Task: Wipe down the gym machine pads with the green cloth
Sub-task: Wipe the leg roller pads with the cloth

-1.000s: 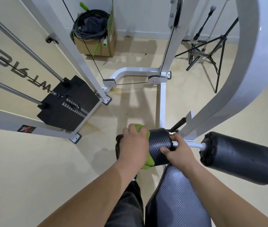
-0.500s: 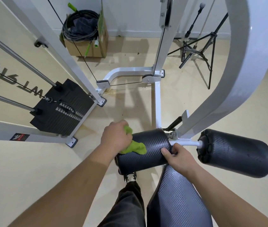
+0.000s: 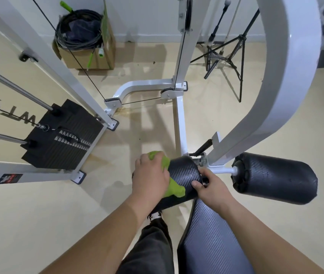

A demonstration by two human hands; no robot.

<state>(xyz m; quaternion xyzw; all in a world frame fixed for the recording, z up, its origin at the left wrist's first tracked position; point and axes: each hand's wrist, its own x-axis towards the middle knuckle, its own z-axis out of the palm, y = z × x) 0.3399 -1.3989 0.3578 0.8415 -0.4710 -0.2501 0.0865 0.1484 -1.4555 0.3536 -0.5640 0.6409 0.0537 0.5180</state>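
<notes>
Bright, even light; wide-angle edge bending.

The left hand (image 3: 150, 177) presses the bunched green cloth (image 3: 174, 186) against the left roller pad (image 3: 184, 175), palm down, with cloth showing above the knuckles and below the palm. The right hand (image 3: 210, 187) clasps that pad's inner end, thumb on its black textured cover, beside the white axle joining it to the right roller pad (image 3: 273, 177). The seat pad (image 3: 212, 242) lies just below both hands; a black weight stack (image 3: 62, 135) stands on the floor at left within the white frame (image 3: 287, 76).
</notes>
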